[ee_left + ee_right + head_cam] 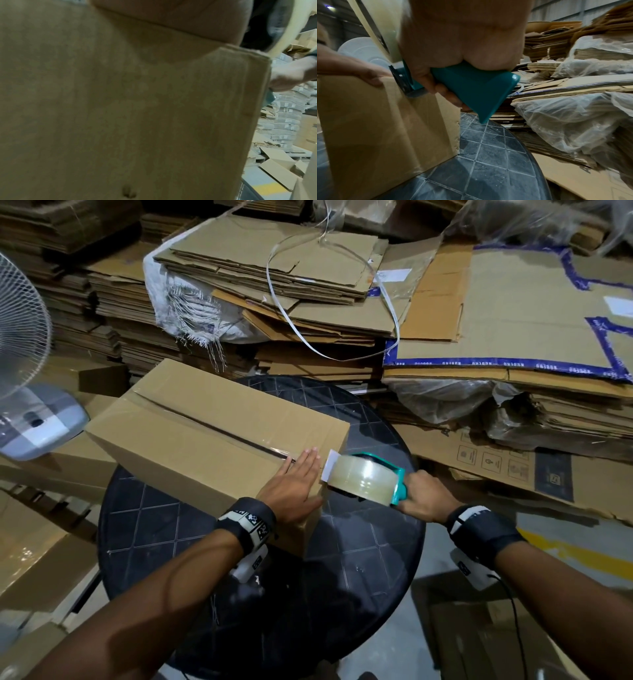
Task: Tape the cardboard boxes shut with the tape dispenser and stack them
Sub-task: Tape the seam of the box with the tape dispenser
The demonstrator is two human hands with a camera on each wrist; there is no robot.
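Two hands at one box (pixel 191 426) end: left hand (pixel 294 484) flat on top, tape dispenser (pixel 366 481) in right hand (pixel 424 494) grip.

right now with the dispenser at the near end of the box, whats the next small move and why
Probably pull the tape dispenser a little further down the near end face of the cardboard box and cut the tape. Tape already covers the top seam, the left hand presses flat on the near edge, and the right hand grips the handle.

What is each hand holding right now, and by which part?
The right hand grips the tape dispenser by its teal handle. The left hand holds nothing; it lies flat on the cardboard box.
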